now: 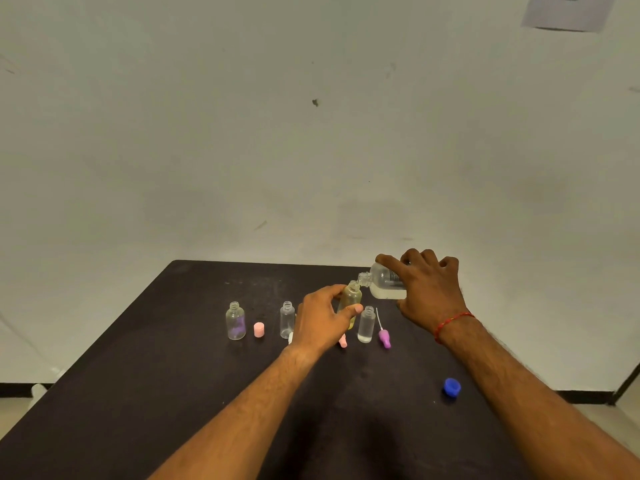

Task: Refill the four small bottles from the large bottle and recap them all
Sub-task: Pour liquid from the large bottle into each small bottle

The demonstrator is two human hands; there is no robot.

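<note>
My right hand (427, 289) grips the large clear bottle (382, 280), tipped on its side with its open neck against the mouth of a small yellowish bottle (349, 299). That small bottle is held tilted by my left hand (320, 322), thumb across its front. Three other small clear bottles stand uncapped on the black table (173, 393): one with a purple label (236, 321) at the left, one (287, 319) beside my left hand, and one (366, 323) just right of it with a little liquid at the bottom.
Loose caps lie near the bottles: a pink cap (259, 329), a pink piece (343, 341) under my left hand, a purple spray top with tube (384, 336), and a blue cap (451, 386) at the right front. A white wall rises behind the table's far edge.
</note>
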